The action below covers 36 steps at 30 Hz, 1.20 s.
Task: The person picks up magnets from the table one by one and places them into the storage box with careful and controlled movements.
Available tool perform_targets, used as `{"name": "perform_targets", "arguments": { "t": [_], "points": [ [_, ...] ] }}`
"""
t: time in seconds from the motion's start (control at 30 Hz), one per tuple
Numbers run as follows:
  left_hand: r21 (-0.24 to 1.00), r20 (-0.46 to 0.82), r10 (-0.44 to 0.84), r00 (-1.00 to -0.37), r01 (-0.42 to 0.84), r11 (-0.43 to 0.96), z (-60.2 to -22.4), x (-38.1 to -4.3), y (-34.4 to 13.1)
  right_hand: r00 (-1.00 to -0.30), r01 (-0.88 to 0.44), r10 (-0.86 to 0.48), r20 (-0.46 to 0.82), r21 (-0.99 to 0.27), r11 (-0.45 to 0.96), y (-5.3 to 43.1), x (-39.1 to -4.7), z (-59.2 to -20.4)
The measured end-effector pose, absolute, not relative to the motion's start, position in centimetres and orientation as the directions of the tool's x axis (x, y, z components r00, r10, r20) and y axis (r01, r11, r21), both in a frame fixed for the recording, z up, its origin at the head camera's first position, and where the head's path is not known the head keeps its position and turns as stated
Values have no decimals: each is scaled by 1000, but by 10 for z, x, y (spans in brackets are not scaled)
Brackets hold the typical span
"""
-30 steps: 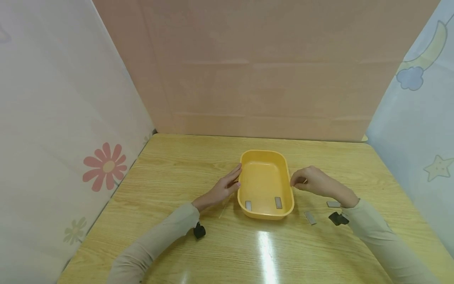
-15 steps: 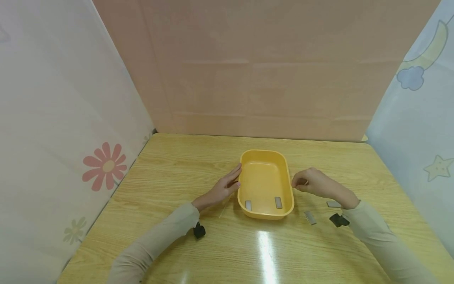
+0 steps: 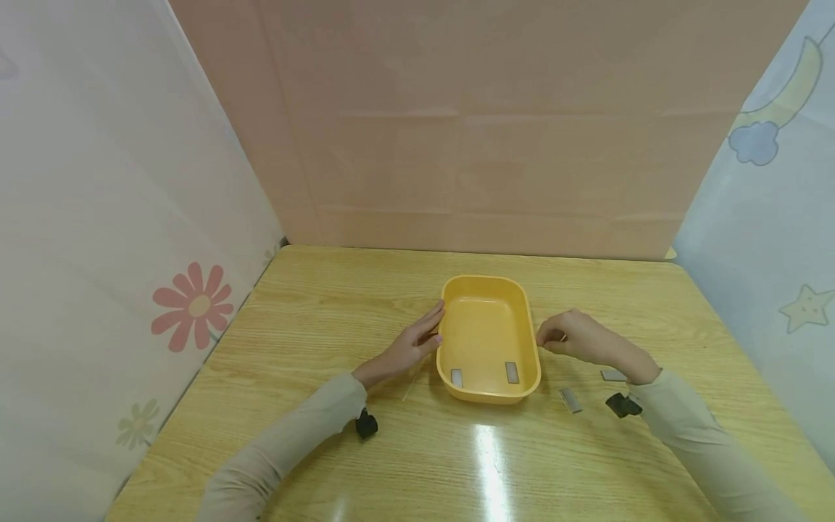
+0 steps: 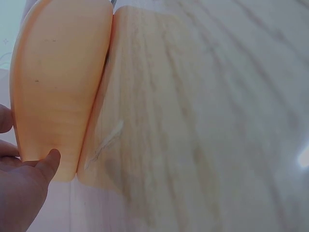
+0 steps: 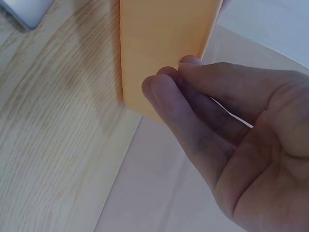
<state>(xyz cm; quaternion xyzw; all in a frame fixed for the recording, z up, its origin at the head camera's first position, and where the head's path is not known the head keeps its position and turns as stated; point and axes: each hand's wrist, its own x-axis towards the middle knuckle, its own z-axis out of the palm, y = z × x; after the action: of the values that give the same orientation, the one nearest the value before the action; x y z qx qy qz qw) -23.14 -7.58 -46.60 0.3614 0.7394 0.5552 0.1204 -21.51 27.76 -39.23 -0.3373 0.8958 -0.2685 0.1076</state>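
A yellow plastic tray [image 3: 483,337] with rounded corners sits on the wooden table. Two small grey rectangular pieces lie inside its near end, one grey piece [image 3: 512,373] to the right and another grey piece [image 3: 457,378] to the left. My left hand [image 3: 411,346] rests against the tray's left side with fingers extended; in the left wrist view its thumb [image 4: 52,162] touches the outer wall. Beside the right wall is my right hand [image 3: 577,335], fingers bent loosely and thumb close to the fingertips. Nothing shows between them in the right wrist view. Whether they touch the wall I cannot tell.
Two more grey pieces lie on the table right of the tray: a near piece [image 3: 570,400] and a far piece [image 3: 613,375] by the right wrist. Both wrists wear black devices. Patterned cloth [image 3: 196,304] bounds the sides, and a pinkish sheet [image 3: 483,145] the back.
My right hand has shifted very slightly right, away from the tray's rim. The tray, the grey pieces and my left hand stay where they were.
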Motion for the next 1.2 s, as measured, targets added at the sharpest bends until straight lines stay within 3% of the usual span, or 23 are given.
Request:
{"name": "perform_targets", "arguments": {
  "t": [1.2],
  "points": [
    [905, 220, 666, -712, 404, 132, -467, -231, -75, -727, -568, -686, -30, -534, 626, 286, -214, -400]
  ]
}}
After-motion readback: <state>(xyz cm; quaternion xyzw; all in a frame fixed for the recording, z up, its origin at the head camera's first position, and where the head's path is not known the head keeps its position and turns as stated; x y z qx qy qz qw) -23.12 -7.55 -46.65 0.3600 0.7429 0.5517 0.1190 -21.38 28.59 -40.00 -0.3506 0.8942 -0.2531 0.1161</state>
